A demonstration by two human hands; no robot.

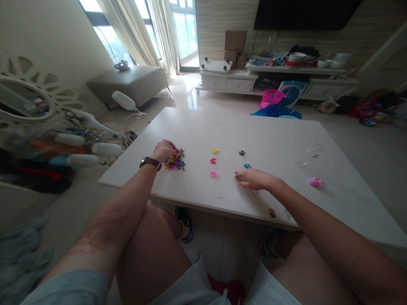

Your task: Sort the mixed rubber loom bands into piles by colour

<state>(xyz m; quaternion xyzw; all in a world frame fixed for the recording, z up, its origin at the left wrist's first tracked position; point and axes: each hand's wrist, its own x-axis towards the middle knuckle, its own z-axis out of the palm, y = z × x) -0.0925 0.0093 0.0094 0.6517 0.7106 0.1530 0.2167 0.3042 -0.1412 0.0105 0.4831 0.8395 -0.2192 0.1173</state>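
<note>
My left hand [164,149], a dark-strapped watch on its wrist, rests at a heap of small multicoloured plastic pieces [174,161]. Its fingers are bent down into the heap's edge; what they pinch is hidden. Over the white table, my right hand [252,178] reaches in low, fingers stretched forward and slightly apart, nothing visible in them. Just beyond it lies a small blue cluster [247,166], with a black cluster [242,153] farther back. Between my hands, yellow pieces [215,151], red pieces [213,161] and pink pieces [214,174] form a column.
On the right of the white table [197,127] are a clear plastic container [313,153] and a pink-purple object [316,183]. A small brown item [272,212] lies near the front edge. Beyond the table stand a pink basket [271,98] and a blue item [276,111].
</note>
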